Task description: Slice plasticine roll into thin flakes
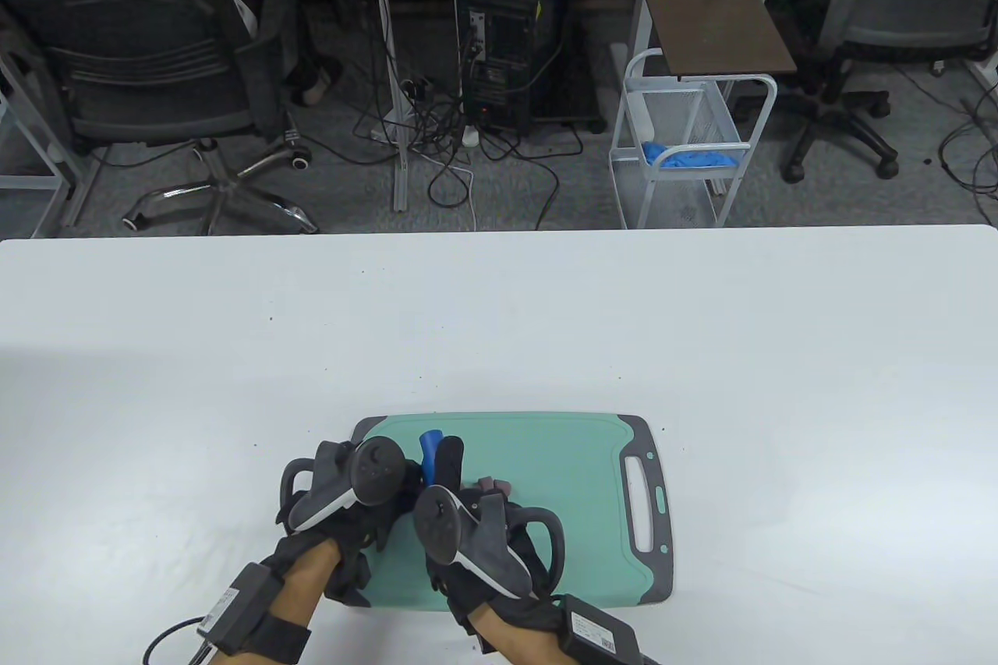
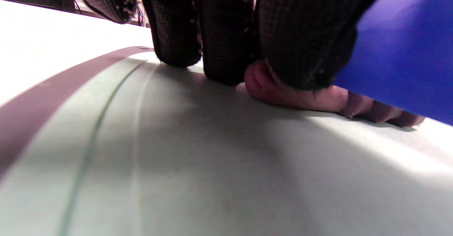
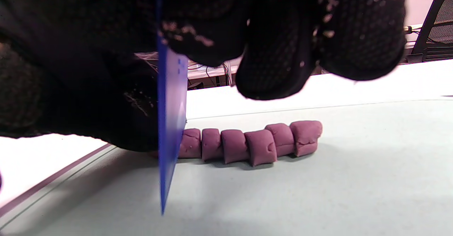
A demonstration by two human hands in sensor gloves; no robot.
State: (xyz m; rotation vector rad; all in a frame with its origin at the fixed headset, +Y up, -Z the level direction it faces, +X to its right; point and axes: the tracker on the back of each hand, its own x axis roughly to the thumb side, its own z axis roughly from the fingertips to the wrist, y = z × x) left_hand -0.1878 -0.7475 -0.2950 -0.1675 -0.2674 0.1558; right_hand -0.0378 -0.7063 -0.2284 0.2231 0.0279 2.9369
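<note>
Slicing was under way on the green cutting board (image 1: 561,462) near the tabletop's front edge. The right hand (image 1: 475,540) gripped a blue plastic blade (image 3: 171,122) upright at the purple plasticine roll (image 3: 247,144); the left hand (image 1: 351,493) pressed its uncut end. Six chunky pieces lay touching; thinner cuts seemed needed next.

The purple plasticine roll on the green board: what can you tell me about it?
The plasticine roll is soft-looking matte purple clay lying flat on the green cutting board. Six chunky pieces sit side by side in a slightly wavy line. The blue blade, held by the right hand, stands upright at their left end. The left hand's fingers press on the uncut part.
</note>
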